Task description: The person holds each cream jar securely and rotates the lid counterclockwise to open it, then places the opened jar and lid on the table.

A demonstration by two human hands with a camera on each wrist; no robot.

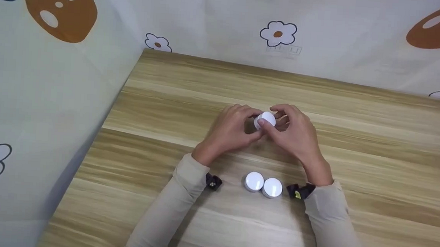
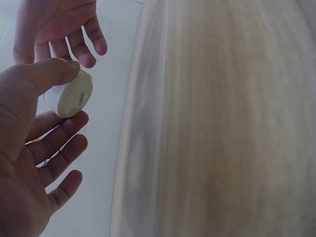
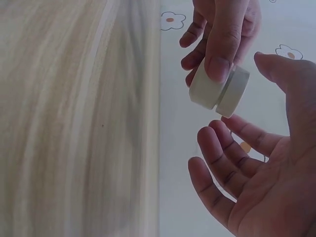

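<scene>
A small white round jar (image 1: pixel 268 118) with a wide lid (image 3: pixel 237 91) is held up over the table. My left hand (image 1: pixel 233 128) pinches its body between thumb and fingers, and a narrow groove shows between body and lid in the right wrist view. Small dark print marks the face of the jar (image 2: pixel 76 96) seen in the left wrist view. My right hand (image 1: pixel 297 136) is around the lid side with thumb and fingers spread; in the head view its thumb overlaps the lid, while the right wrist view shows the fingertips just below the lid.
Two more white round-topped containers (image 1: pixel 254 181) stand side by side on the wood-grain table (image 1: pixel 159 108), between the forearms. A pale wall covering (image 1: pixel 218 28) with flower and fruit prints rises behind the table and along its left edge.
</scene>
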